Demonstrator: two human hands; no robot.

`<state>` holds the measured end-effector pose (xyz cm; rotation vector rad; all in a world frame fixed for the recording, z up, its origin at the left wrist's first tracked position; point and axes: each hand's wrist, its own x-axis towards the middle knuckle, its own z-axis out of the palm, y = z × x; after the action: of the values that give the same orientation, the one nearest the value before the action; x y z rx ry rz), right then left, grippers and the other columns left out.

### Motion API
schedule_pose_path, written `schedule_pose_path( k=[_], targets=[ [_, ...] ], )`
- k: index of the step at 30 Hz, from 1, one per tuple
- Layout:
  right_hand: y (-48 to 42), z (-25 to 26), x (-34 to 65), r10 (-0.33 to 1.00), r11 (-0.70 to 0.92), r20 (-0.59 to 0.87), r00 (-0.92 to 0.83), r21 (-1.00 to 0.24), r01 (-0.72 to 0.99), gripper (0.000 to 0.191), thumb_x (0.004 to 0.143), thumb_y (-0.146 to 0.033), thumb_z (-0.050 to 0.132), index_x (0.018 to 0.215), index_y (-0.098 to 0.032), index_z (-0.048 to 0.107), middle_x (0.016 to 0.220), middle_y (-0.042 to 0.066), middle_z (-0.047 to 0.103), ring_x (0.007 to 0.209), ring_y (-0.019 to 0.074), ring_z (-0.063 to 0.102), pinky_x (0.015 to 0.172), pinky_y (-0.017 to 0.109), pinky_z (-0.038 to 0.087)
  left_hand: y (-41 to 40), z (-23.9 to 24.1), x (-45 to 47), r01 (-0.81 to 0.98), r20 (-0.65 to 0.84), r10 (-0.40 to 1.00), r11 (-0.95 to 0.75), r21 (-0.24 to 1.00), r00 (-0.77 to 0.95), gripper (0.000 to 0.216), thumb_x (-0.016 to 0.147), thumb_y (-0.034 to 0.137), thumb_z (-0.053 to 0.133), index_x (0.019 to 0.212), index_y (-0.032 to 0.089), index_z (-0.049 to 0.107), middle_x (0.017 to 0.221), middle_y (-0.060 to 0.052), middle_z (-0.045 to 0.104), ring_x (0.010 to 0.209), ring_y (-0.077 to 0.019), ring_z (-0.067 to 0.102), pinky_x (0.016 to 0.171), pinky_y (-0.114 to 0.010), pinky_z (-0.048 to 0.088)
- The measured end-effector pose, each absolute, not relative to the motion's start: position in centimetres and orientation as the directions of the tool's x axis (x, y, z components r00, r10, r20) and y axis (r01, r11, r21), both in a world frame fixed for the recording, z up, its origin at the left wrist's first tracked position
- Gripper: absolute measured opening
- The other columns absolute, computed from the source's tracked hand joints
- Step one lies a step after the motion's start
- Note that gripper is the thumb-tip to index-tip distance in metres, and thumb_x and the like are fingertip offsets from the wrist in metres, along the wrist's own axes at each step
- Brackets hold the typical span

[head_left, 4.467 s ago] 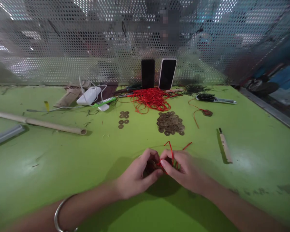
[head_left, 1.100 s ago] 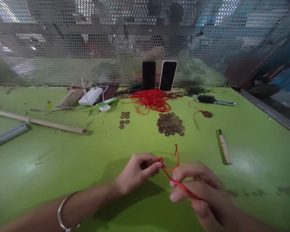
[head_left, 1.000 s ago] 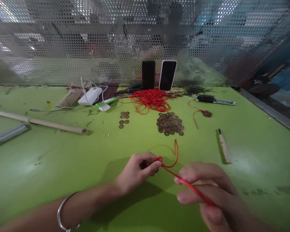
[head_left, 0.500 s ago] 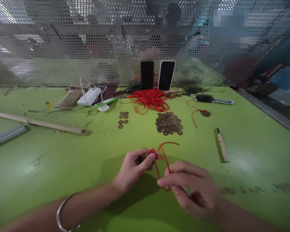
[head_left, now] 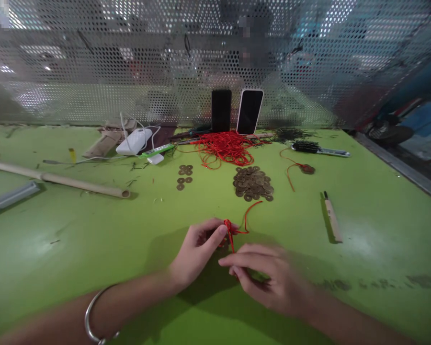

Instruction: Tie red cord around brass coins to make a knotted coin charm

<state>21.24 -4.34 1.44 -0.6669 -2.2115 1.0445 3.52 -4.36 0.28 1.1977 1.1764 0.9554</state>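
Between thumb and fingers, my left hand (head_left: 200,249) pinches a red cord (head_left: 229,229) at a small loop or knot. Some coins sit partly hidden under that hand's fingers. One loose cord end curves up and away to the right, over the green table. My right hand (head_left: 269,278) is just below and right of the left one, fingers bent together. The cord runs down from the knot to its fingertips, where thumb and fingers close on it. A pile of round brass coins with holes (head_left: 253,183) lies beyond my hands, and several more coins (head_left: 184,171) lie in a small group to its left.
A tangled heap of red cord (head_left: 225,147) lies in front of two propped phones (head_left: 250,112). At the right are a hairbrush (head_left: 319,149), a corded coin bundle (head_left: 307,169) and a wooden-handled tool (head_left: 332,218). A bamboo stick (head_left: 82,185) lies left; a perforated metal screen (head_left: 158,72) stands behind.
My right hand has moved left, closer to my left hand. The wide cord loop between the hands has drawn into a narrow strand, and the loose end has shifted.
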Motion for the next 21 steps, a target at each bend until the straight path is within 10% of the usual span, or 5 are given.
schedule_pose_path(
  k=[21],
  targets=[
    [-2.4, 1.4, 22.2, 0.761, 0.620, 0.416, -0.498, -0.692, 0.369, 0.019, 0.088, -0.013, 0.049, 0.105, -0.019, 0.057, 0.067, -0.003, 0.060, 0.053, 0.0074, 0.052, 0.052, 0.018, 0.040, -4.2, 0.0, 3.4, 0.091, -0.111, 0.959, 0.091, 0.992, 0.260, 0.026, 0.083, 0.037, 0.058, 0.080, 0.012, 0.066, 0.071, -0.003, 0.061, 0.067, -0.0125, 0.051, 0.059, -0.021, 0.039]
  ],
)
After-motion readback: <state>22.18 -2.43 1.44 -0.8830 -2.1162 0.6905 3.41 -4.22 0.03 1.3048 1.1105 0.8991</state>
